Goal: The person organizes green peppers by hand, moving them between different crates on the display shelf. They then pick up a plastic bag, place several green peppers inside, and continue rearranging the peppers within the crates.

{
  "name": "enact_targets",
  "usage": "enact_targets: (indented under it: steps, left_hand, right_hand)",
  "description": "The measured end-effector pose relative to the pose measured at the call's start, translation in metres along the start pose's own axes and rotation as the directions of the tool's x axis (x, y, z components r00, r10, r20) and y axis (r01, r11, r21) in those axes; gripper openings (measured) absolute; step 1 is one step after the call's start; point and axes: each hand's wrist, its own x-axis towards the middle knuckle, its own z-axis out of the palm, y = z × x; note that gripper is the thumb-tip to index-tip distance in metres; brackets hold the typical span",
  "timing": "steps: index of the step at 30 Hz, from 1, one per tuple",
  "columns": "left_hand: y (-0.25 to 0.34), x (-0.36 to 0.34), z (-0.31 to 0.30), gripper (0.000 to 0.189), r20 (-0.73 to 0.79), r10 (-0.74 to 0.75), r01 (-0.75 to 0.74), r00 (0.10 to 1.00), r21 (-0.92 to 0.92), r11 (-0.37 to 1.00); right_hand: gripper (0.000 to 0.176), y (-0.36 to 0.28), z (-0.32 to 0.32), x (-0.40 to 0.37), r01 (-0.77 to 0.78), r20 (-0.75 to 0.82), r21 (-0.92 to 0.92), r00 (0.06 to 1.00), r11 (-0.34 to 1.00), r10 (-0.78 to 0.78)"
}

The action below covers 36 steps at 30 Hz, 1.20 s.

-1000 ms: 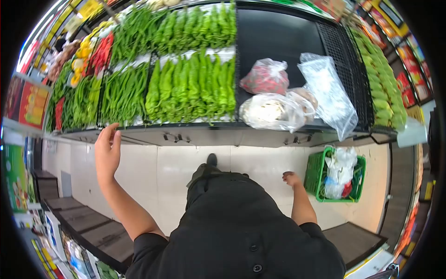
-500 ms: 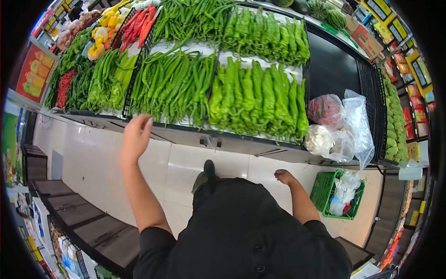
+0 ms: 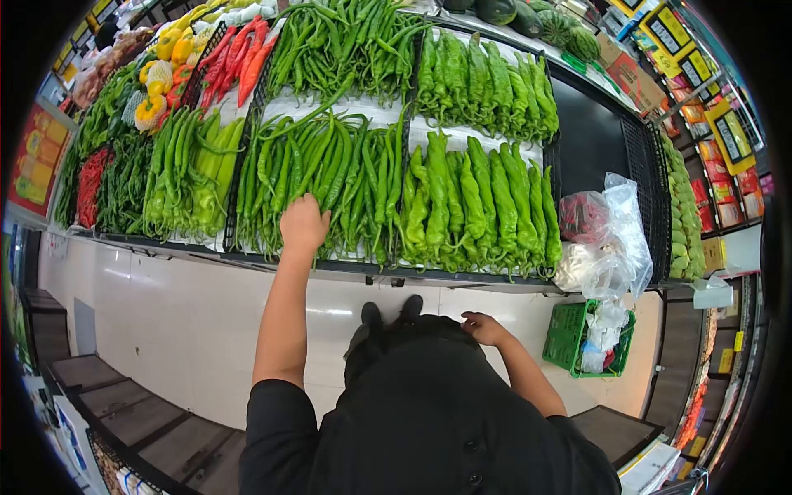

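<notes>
My left hand (image 3: 304, 223) is over the near edge of a bed of long thin green chili peppers (image 3: 338, 169). Its fingers curl down among them, and whatever lies under the fingers is hidden. To the right of that bed are broader wrinkled green peppers (image 3: 474, 198), laid side by side in a row. My right hand (image 3: 484, 327) hangs low beside my body, away from the display. Its fingers are loosely bent and apart, and nothing shows in them.
Clear bags of produce (image 3: 587, 219) rest at the display's right end, near a black crate (image 3: 648, 181). On the floor at right stands a green basket (image 3: 565, 338) with plastic bags in it. Red peppers (image 3: 239, 62) lie at the back left. Dark low cabinets (image 3: 136, 404) curve behind me.
My left hand has moved from the display's front edge, right and forward onto the chili peppers. The right hand has come closer to my body. I stand nearer the display, both shoes now visible.
</notes>
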Motion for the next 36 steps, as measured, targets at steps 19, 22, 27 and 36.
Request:
enact_targets:
  steps: [19, 22, 27, 36]
  left_hand:
    - [-0.053, -0.014, -0.012, 0.036, 0.517, -0.067, 0.519, 0.854, -0.855, 0.017]
    - [-0.050, -0.008, -0.029, 0.040, 0.506, -0.041, 0.470, 0.862, -0.765, 0.439]
    - [-0.042, 0.004, -0.067, 0.039, 0.338, -0.041, 0.138, 0.940, -0.266, 0.954]
    - [-0.068, 0.018, -0.046, 0.061, 0.097, 0.146, -0.106, 0.984, -0.335, 0.936]
  right_hand:
    - [0.043, -0.225, -0.115, -0.013, 0.628, 0.129, 0.281, 0.724, 0.726, -0.677]
    - [0.048, -0.260, -0.116, -0.019, 0.595, 0.006, 0.431, 0.750, 0.678, -0.662]
    - [0.068, -0.299, -0.083, 0.027, 0.621, -0.325, 0.248, 0.776, 0.744, -0.540]
    - [0.088, -0.348, -0.037, 0.083, 0.339, -0.493, 0.087, 0.832, 0.937, -0.255]
